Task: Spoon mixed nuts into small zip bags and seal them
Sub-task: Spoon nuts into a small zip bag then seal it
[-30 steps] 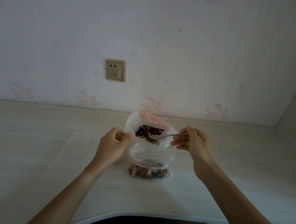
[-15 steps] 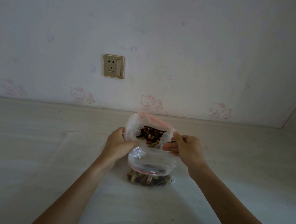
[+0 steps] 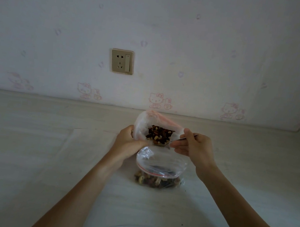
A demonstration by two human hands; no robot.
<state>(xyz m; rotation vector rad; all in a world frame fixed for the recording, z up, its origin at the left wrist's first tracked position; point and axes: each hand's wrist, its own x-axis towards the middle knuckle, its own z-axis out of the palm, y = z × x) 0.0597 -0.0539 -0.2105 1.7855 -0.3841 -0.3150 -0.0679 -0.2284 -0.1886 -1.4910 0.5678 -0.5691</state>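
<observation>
Head view: left hand point(image 3: 128, 145) grips the near-left rim of the big nut bag point(image 3: 141, 125), fingers curled round the plastic, holding its mouth open and tipped toward the camera. Mixed nuts point(image 3: 158, 135) show inside it, dark and tan pieces piled low in the opening. Right hand point(image 3: 194, 149) pinches a metal spoon point(image 3: 178, 140) by the handle, fingers clamped on it, thumb on top; the bowl end points left at the bag's mouth, right by the nuts, mostly hidden, so cannot tell whether it is loaded. Small zip bag point(image 3: 160, 166) stands on the worktop point(image 3: 44, 156) just in front of the big bag, between the two wrists, mouth open, red zip line across it, a layer of nuts at its bottom. Neither hand touches the small bag. Behind, wall socket point(image 3: 122, 61) on patterned wallpaper point(image 3: 228, 66) with faint pink cartoon cats along the base. Both forearms bare.
</observation>
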